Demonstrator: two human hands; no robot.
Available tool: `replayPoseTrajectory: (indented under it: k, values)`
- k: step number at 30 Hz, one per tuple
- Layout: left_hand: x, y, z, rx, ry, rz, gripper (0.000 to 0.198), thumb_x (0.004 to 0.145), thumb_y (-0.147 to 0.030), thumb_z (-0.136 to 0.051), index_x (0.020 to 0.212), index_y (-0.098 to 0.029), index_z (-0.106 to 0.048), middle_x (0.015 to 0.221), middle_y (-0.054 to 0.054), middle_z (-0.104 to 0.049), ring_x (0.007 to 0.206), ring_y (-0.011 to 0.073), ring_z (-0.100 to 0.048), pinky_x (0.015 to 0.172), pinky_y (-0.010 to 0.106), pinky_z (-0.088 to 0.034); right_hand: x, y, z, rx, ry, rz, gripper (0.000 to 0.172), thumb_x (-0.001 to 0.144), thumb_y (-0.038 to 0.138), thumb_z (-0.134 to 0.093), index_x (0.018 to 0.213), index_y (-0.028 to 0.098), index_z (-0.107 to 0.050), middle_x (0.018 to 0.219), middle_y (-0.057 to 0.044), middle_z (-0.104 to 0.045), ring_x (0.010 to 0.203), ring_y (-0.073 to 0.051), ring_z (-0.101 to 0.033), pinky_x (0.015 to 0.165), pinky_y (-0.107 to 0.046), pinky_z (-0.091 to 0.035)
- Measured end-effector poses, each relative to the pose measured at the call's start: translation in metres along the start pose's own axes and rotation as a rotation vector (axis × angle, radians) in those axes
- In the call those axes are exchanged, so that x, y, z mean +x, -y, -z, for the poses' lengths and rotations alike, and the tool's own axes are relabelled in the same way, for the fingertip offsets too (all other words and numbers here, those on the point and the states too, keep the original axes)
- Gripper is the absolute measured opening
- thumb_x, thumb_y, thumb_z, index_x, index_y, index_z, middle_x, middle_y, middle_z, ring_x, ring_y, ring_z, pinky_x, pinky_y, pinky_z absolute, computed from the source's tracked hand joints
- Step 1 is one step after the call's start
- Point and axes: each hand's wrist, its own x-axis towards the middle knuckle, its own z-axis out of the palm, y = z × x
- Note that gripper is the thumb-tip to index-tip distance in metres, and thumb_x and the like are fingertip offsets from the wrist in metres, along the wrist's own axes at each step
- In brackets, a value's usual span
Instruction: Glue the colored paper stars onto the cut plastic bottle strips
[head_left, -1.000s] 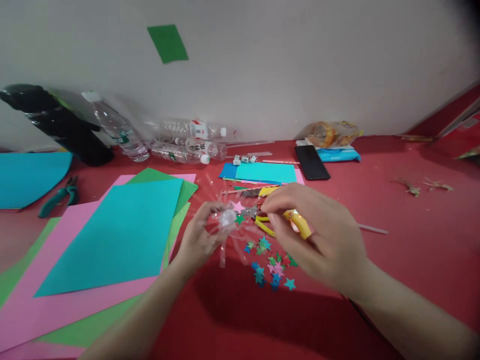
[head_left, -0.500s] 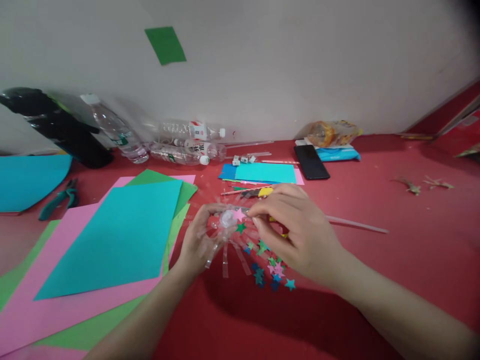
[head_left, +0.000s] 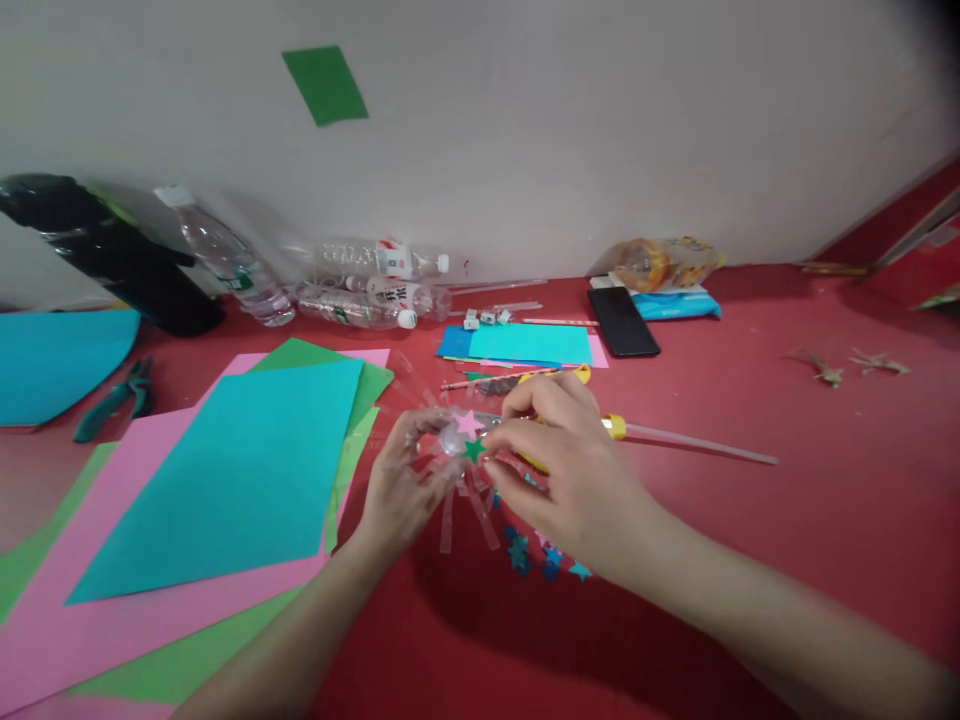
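Observation:
My left hand (head_left: 405,475) is closed round a clear plastic bottle piece (head_left: 450,438) whose rim is cut into strips that fan outward. A pink paper star (head_left: 469,423) and a green paper star (head_left: 474,450) sit on its near right side. With thumb and fingertips together, my right hand (head_left: 566,465) pinches the edge of the green star. Below it, a loose pile of small paper stars (head_left: 551,555) in blue, pink and green lies on the red table, partly hidden by that hand. Behind my right fingers, a yellow-handled tool (head_left: 615,427) is mostly covered.
Coloured paper sheets (head_left: 232,480) and teal pliers (head_left: 116,400) lie to the left. Along the wall are plastic bottles (head_left: 360,305), a black bottle (head_left: 120,255), paper strips (head_left: 532,345), a phone (head_left: 622,320) and a snack packet (head_left: 667,263). A clear stick (head_left: 705,443) lies at right.
My right hand has shifted slightly left and down, its fingertips going from the pink star to the green one. The fringed bottle piece has turned a little in my left hand.

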Motion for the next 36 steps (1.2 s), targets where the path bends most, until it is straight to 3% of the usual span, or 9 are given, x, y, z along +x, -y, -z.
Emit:
replayPoseTrajectory:
  k: [7, 16, 21, 25, 36]
  values:
    - [0.0, -0.008, 0.0, -0.056, -0.023, -0.021, 0.027, 0.076, -0.019, -0.068, 0.1, -0.027, -0.057, 0.098, 0.001, -0.065, 0.091, 0.0192, -0.064, 0.081, 0.036, -0.055, -0.001, -0.002, -0.002, 0.029, 0.015, -0.003, 0.01, 0.088, 0.017, -0.058, 0.084, 0.02, -0.066, 0.094, -0.004, -0.056, 0.096, -0.02, -0.047, 0.086, -0.036, -0.04]
    - [0.001, -0.004, 0.001, -0.021, -0.103, -0.105, 0.027, 0.077, -0.024, -0.066, 0.102, -0.029, -0.056, 0.1, 0.003, -0.062, 0.094, 0.0225, -0.062, 0.085, 0.041, -0.052, -0.002, 0.009, 0.016, 0.008, -0.23, 0.059, 0.014, 0.088, 0.015, -0.055, 0.092, 0.023, -0.066, 0.097, -0.006, -0.058, 0.097, -0.023, -0.054, 0.086, -0.042, -0.043]
    - [0.0, -0.003, 0.002, 0.035, -0.092, -0.122, 0.027, 0.078, -0.023, -0.066, 0.102, -0.029, -0.056, 0.101, 0.003, -0.061, 0.095, 0.0226, -0.061, 0.085, 0.041, -0.05, -0.001, 0.007, 0.014, -0.098, -0.166, 0.121, 0.014, 0.088, 0.015, -0.055, 0.091, 0.023, -0.067, 0.11, -0.008, -0.059, 0.105, -0.026, -0.053, 0.092, -0.047, -0.04]
    - [-0.003, 0.003, 0.003, 0.071, -0.035, -0.151, 0.028, 0.079, -0.025, -0.064, 0.106, -0.027, -0.055, 0.11, 0.006, -0.062, 0.1, 0.025, -0.061, 0.088, 0.044, -0.05, 0.0, 0.004, 0.011, -0.113, -0.115, 0.086, 0.014, 0.089, 0.019, -0.056, 0.094, 0.023, -0.068, 0.12, -0.009, -0.057, 0.114, -0.028, -0.05, 0.097, -0.049, -0.038]
    - [-0.001, 0.002, 0.004, 0.118, 0.031, -0.201, 0.025, 0.081, -0.028, -0.063, 0.106, -0.025, -0.056, 0.11, 0.009, -0.063, 0.103, 0.0276, -0.06, 0.091, 0.048, -0.048, 0.001, 0.003, 0.005, -0.177, -0.068, 0.041, 0.019, 0.089, 0.031, -0.056, 0.089, 0.017, -0.068, 0.111, -0.011, -0.057, 0.108, -0.027, -0.047, 0.096, -0.046, -0.037]
